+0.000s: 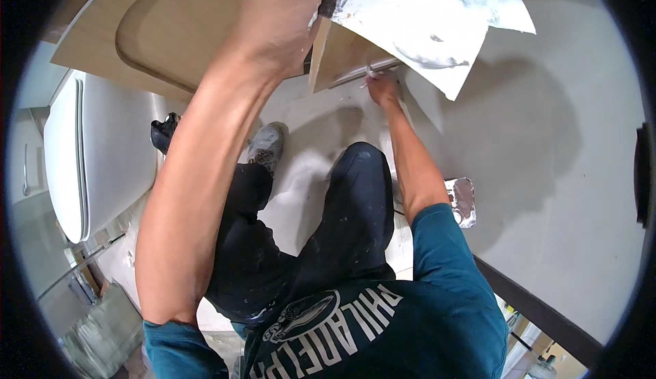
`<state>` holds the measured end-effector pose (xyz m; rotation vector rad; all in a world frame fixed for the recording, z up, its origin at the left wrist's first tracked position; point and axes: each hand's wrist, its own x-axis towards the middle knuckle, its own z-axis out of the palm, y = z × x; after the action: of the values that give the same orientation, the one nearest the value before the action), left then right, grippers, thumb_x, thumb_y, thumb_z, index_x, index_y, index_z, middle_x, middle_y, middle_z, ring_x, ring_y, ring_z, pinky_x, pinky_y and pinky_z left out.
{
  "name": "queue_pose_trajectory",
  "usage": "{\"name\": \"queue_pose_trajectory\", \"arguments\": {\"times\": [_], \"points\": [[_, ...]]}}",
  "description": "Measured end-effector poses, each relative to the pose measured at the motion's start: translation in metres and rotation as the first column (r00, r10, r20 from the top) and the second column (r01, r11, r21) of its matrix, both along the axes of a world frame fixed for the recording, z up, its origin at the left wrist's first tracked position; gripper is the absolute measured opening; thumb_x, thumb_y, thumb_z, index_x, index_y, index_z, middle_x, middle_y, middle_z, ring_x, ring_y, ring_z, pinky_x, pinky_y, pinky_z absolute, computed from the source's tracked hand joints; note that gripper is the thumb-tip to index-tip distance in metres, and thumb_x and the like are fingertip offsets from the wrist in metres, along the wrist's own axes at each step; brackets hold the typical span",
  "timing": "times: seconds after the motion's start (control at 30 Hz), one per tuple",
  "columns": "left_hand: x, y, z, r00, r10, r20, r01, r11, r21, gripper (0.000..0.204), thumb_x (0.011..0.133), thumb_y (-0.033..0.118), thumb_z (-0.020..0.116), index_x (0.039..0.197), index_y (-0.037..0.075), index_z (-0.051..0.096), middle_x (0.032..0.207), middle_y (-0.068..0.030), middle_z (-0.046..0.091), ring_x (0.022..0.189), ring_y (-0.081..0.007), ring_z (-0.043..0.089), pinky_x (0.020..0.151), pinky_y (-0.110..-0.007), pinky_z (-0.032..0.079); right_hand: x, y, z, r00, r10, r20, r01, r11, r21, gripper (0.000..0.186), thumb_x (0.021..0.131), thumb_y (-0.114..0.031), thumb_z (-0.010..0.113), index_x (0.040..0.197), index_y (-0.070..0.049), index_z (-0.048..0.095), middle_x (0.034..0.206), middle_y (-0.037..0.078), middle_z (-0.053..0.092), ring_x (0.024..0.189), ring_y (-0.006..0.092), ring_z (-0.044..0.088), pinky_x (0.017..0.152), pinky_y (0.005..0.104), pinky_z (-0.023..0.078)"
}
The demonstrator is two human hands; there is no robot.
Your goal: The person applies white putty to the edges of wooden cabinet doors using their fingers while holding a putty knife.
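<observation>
You are apparently working midway, white paste (pixel 427 34) lying on the pale sheet (pixel 454 82), what remains being unclear, your right hand (pixel 384 89) curling beside the wooden panel (pixel 347 52), its grip and that of your left hand (pixel 290 3) being impossible to tell.

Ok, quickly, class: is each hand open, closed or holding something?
Left hand: cannot tell; cut off at the top edge.
Right hand: beside the wooden panel; too small to tell.
</observation>
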<state>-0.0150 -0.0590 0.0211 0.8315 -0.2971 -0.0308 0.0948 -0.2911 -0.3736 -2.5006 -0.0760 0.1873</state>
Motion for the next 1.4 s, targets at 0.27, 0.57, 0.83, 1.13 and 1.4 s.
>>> {"name": "queue_pose_trajectory", "arguments": {"times": [0.27,0.57,0.83,1.13,1.4], "points": [[-0.002,-0.001,0.004,0.998,0.015,-0.054,-0.018,0.999,-0.046,0.040,0.094,0.030,0.055,0.111,-0.006,0.059,0.098,-0.0130,0.066,0.087,-0.0177,0.064,0.079,-0.029,0.052,-0.048,0.071,-0.005,0.992,0.072,0.100,-0.081,0.993,0.089,0.031,0.089,-0.023,0.052,0.106,-0.001,0.066,0.090,0.024,0.066,0.091,0.0388,0.065,0.080,0.0430,0.050],[0.000,0.010,-0.004,0.992,0.085,-0.097,-0.077,0.994,0.083,0.043,0.096,0.033,0.049,0.111,-0.006,0.058,0.095,-0.0130,0.067,0.080,-0.0169,0.065,0.073,-0.028,0.053,-0.061,0.069,0.007,0.985,0.100,-0.137,-0.024,0.882,0.471,0.031,0.088,-0.027,0.054,0.102,-0.002,0.068,0.100,0.022,0.068,0.099,0.0382,0.063,0.089,0.0451,0.047],[0.005,-0.001,-0.007,0.987,0.129,-0.095,-0.121,0.989,0.082,0.042,0.096,0.032,0.049,0.109,-0.006,0.059,0.095,-0.0113,0.066,0.085,-0.0157,0.064,0.075,-0.026,0.051,-0.030,-0.021,-0.004,0.987,-0.099,0.129,0.095,0.995,0.040,0.047,0.078,-0.017,0.063,0.120,0.001,0.055,0.123,0.025,0.056,0.117,0.0389,0.052,0.100,0.0431,0.042],[0.006,-0.003,-0.004,0.991,0.128,-0.033,-0.120,0.975,0.187,0.043,0.097,0.034,0.046,0.109,-0.005,0.060,0.093,-0.0105,0.066,0.081,-0.0157,0.063,0.075,-0.026,0.049,0.002,-0.046,0.032,0.980,0.187,0.073,-0.138,0.891,-0.431,0.054,0.074,-0.016,0.064,0.125,0.001,0.053,0.128,0.020,0.054,0.121,0.0363,0.048,0.104,0.0420,0.040],[0.000,-0.007,0.001,0.994,0.106,0.012,-0.106,0.979,0.174,0.044,0.095,0.036,0.048,0.109,-0.005,0.060,0.093,-0.0105,0.066,0.080,-0.0156,0.063,0.074,-0.026,0.049,0.003,-0.052,0.016,0.966,0.181,0.184,-0.095,0.913,-0.396,0.052,0.072,-0.013,0.066,0.121,0.001,0.055,0.126,0.019,0.056,0.116,0.0378,0.051,0.101,0.0431,0.042]]}}
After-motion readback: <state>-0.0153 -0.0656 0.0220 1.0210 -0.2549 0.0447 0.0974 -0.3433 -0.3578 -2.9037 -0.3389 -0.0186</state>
